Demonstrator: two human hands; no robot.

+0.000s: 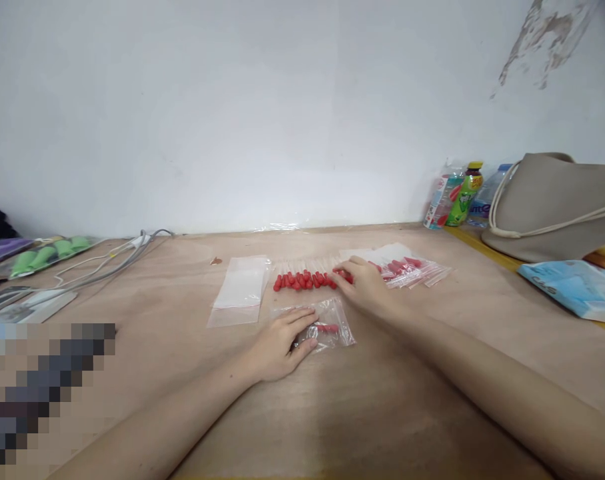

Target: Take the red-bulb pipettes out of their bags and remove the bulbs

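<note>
Near the middle of the table (147, 360), a clear bag (344, 325) with one red piece (327, 328) inside. On its left side, the left hand (282, 339), fingers spread wide. Just beyond, at the right end of a row of red pieces (306, 280), the right hand (367, 285), fingers narrowed, too indistinct to tell whether gripping one. Probably light, firm pieces, best pinched mid-length; thin, slippery plastic, best held by an edge. Left, flat bags (240, 283); right, filled bags (438, 272) crowding the right hand; far right, bottles (465, 197), handbag (557, 200), blue packet (577, 290).

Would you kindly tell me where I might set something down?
The table is bare between flat bags and grey cables, save a brown fleck, and between filled bags and blue packet. It's crowded around the left hand, right hand and red pieces.
</note>
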